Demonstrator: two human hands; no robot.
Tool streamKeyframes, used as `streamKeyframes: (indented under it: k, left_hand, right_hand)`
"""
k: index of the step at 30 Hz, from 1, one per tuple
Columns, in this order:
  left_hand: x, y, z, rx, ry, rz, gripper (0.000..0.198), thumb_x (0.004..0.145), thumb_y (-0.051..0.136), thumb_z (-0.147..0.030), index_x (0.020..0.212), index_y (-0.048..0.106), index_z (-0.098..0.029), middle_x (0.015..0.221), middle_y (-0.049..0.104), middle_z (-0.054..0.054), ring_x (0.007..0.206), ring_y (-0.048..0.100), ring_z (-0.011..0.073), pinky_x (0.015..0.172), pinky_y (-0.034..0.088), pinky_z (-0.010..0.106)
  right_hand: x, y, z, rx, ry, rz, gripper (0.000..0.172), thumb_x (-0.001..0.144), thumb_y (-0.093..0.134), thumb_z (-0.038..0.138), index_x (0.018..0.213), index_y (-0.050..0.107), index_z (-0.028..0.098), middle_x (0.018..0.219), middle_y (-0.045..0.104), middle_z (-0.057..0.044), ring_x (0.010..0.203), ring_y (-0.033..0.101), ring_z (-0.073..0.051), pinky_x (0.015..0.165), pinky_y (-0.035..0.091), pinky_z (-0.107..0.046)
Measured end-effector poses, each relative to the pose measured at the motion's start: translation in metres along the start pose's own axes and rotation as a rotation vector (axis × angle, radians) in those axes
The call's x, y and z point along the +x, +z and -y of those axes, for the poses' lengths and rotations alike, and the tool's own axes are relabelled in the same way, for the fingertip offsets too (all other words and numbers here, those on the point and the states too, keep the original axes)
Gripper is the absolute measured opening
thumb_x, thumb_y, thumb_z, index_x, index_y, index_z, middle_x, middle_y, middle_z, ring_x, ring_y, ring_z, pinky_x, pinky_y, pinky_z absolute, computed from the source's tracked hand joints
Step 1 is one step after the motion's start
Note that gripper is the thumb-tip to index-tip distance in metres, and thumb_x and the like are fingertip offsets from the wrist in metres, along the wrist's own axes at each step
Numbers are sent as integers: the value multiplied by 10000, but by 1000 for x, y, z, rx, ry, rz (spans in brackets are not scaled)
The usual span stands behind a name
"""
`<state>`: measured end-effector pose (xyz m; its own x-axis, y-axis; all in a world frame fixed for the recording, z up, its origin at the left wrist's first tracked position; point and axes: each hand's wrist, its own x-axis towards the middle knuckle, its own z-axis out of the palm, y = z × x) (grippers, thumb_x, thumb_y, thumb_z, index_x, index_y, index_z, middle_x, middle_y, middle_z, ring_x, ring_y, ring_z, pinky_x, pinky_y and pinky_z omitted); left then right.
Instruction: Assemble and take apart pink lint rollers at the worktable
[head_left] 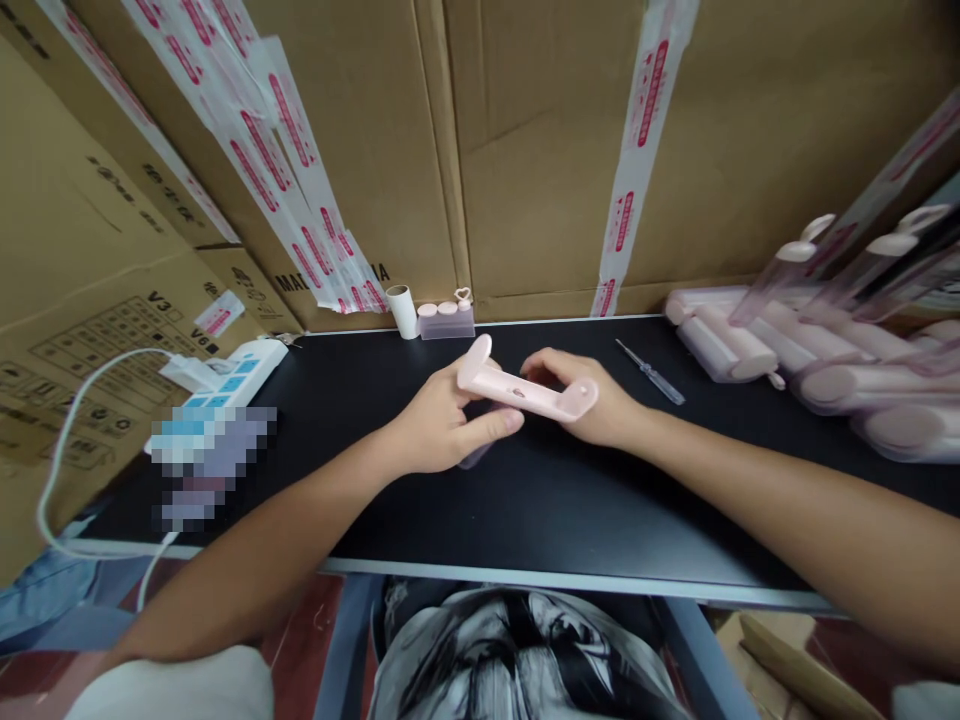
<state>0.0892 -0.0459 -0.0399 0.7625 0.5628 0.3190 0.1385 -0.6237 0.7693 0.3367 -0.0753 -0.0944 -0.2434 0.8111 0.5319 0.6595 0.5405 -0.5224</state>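
Observation:
A pale pink plastic piece (521,393), long and shallow with a rounded disc at each end, is held above the black table, tilted down to the right. My left hand (429,425) is closed around its left end, thumb stretched below it. Behind the right end, my right hand (611,408) has its fingers curled against the piece; their exact hold is partly hidden. Under my left thumb shows the edge of a translucent purplish part (474,455), mostly covered by the hand. A clear-handled screwdriver (652,374) lies right of my right hand.
Several pink cylindrical holders (825,385) are heaped at the right. A white tube (403,312) and a small pink case (447,322) stand by the cardboard wall (525,150). A power strip (244,375) with a white cable lies left, beside a pixelated object.

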Motion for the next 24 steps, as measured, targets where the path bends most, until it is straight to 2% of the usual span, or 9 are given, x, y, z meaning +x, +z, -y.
streamKeyframes:
  k: [2,5,8,11,15,17,19,21,24]
  left_hand:
    - [2,-2,6,-137,-57,67,314,952,689,-409,1133,712,-153,982,717,82,923,698,204,846,565,317]
    - [4,-4,16,-254,-130,120,341,973,655,-392,1204,669,-142,985,699,80,822,669,165,762,564,287]
    - [5,-7,20,-207,-65,165,362,948,688,-413,1201,690,-155,1098,711,102,904,661,177,821,557,293]
    - [4,-10,18,-94,17,165,369,950,689,-422,1219,709,-171,1141,736,108,995,688,211,901,548,315]
    - [0,-10,18,30,183,117,320,957,674,-398,1179,737,-176,1124,757,117,993,717,232,930,544,331]
    - [-1,-10,19,72,243,94,307,964,655,-406,1149,743,-177,1100,761,121,951,726,229,911,549,330]
    - [-2,-9,20,116,279,84,310,975,633,-430,1119,743,-179,1078,763,120,914,728,222,890,553,327]
    - [-2,-8,21,158,320,90,322,984,616,-456,1097,736,-180,1057,765,111,880,724,210,867,557,322]
    - [-1,-7,22,211,387,148,347,1014,568,-480,1070,719,-173,999,763,93,848,715,191,830,556,302]
  right_hand:
    - [9,-18,-15,-332,89,-30,203,974,579,375,997,645,185,967,699,-125,909,657,-277,829,519,-413]
    - [16,-49,-41,-756,447,62,379,970,570,418,1153,654,97,1150,683,-260,1061,656,-391,877,513,-491]
    - [14,-72,-60,-829,763,269,490,957,600,434,1261,613,49,1198,683,-309,1064,684,-421,867,521,-501]
    - [7,-81,-68,-774,850,402,410,939,641,335,1226,636,43,1112,726,-289,1015,714,-405,849,527,-479]
    - [-2,-78,-63,-682,761,427,277,896,626,142,1164,688,111,1036,760,-189,929,732,-312,803,524,-381]
    - [-5,-75,-53,-601,688,441,245,919,592,138,1133,708,166,1003,766,-111,887,727,-250,800,521,-335]
    - [-7,-71,-35,-414,584,422,220,971,543,198,1124,701,198,940,752,-50,795,713,-195,752,525,-298]
    - [-9,-68,-9,-138,414,333,227,1012,505,279,1126,680,192,875,722,-29,681,676,-163,665,515,-279]
    - [-16,-63,34,-1,10,197,224,1034,553,357,1045,695,184,903,707,-43,759,659,-154,708,498,-266]
